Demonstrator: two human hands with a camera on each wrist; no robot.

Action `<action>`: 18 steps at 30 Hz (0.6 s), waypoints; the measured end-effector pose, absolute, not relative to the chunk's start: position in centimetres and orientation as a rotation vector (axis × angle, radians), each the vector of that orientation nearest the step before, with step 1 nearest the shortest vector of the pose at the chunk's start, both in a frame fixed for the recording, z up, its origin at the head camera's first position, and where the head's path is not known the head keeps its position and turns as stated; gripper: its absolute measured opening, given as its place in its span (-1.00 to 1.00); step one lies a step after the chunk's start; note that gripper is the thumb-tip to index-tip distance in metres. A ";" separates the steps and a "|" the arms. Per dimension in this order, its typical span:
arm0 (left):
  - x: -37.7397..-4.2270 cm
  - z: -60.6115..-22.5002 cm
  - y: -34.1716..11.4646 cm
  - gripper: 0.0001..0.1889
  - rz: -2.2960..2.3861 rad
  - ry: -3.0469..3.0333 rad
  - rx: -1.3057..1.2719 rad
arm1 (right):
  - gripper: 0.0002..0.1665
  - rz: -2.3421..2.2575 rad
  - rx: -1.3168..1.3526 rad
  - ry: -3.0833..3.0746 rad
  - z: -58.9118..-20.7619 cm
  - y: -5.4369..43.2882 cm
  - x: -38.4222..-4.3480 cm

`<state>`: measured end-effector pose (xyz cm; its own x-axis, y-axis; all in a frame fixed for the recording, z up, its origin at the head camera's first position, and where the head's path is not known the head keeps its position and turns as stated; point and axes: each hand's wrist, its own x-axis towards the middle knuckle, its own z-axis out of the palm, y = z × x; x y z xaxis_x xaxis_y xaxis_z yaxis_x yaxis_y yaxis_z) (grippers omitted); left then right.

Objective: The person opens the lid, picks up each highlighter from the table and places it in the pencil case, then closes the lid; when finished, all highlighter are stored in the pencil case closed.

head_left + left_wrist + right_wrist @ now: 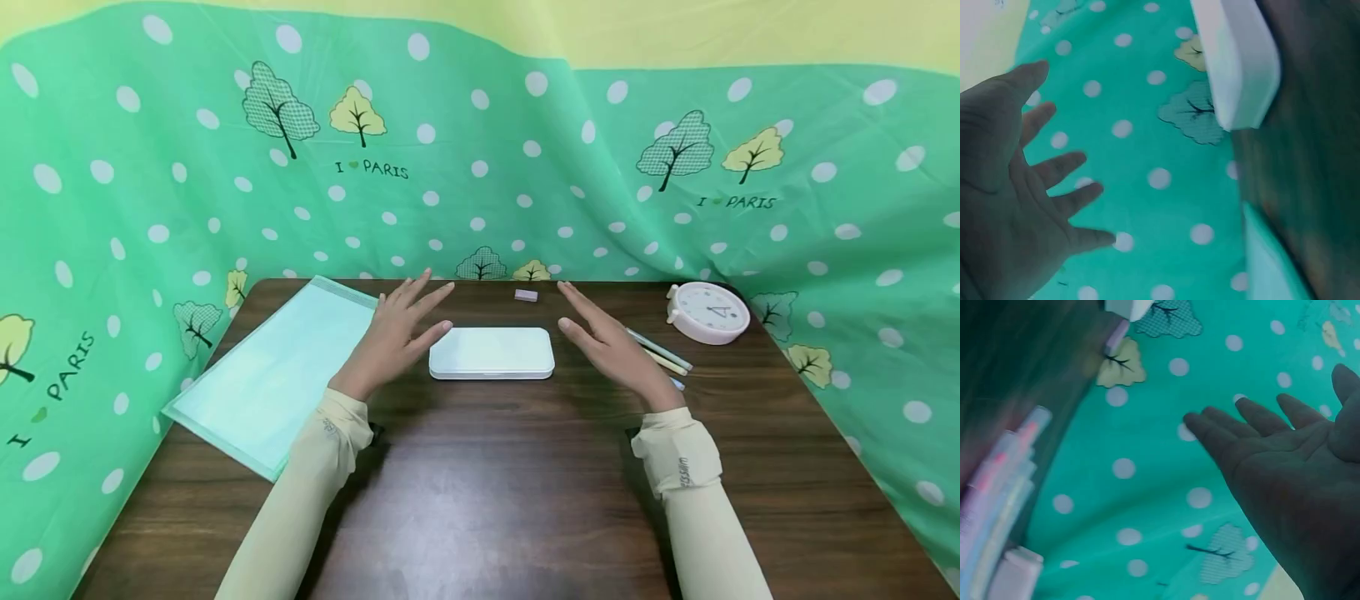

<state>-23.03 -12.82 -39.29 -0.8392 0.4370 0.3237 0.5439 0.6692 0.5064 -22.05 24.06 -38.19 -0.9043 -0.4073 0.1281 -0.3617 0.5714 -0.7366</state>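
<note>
A white, flat case with rounded corners (491,352) lies on the dark wooden table between the two hands. To its left, my left hand (395,337) hovers with fingers spread and holds nothing; in the left wrist view its palm (1016,187) faces the camera. On the other side my right hand (611,350) is also raised, fingers straight and thumb apart, holding nothing. Several slim pens (667,357) lie partly hidden behind the right hand. A small lilac eraser-like block (527,295) sits beyond the case.
A pale mint translucent folder (262,383) lies slanted on the left, partly under the left forearm. At the back right is a round pink-and-white clock (708,312). A green polka-dot curtain (480,150) hangs along the table's back and sides.
</note>
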 end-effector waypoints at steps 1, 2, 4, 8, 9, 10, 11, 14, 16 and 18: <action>-23.3 -39.5 -13.1 -0.32 -0.944 -2.704 -0.830 | -0.16 -1.284 -0.659 2.714 -38.4 24.3 -22.2; -23.6 -39.8 -13.3 -0.29 -0.988 -2.706 -0.853 | -0.13 -1.305 -0.648 2.693 -38.6 24.5 -22.3; -24.1 -40.4 -13.8 -0.23 -1.084 -2.729 -0.892 | -0.07 -1.340 -0.614 2.652 -39.0 24.9 -22.6; -24.8 -41.7 -14.6 -0.10 -1.258 -2.818 -0.915 | 0.00 -1.385 -0.528 2.559 -39.9 25.5 -23.0; -25.0 -42.0 -14.7 -0.08 -1.276 -2.839 -0.919 | 0.00 -1.391 -0.514 2.538 -40.1 25.6 -23.2; -25.1 -42.2 -14.7 -0.07 -1.283 -2.856 -0.927 | 0.00 -1.399 -0.506 2.515 -40.4 25.7 -23.3; -25.2 -42.5 -14.8 -0.06 -1.286 -2.870 -0.937 | -0.01 -1.406 -0.503 2.495 -40.7 25.7 -23.5; -25.5 -43.2 -14.7 -0.06 -1.308 -2.890 -0.963 | -0.03 -1.414 -0.537 2.448 -41.6 25.7 -23.9; -25.7 -43.8 -14.7 -0.07 -1.366 -2.898 -0.977 | -0.03 -1.415 -0.566 2.415 -42.2 25.6 -24.1; -25.8 -44.5 -14.8 -0.09 -1.425 -2.909 -0.981 | -0.02 -1.412 -0.593 2.384 -42.9 25.5 -24.2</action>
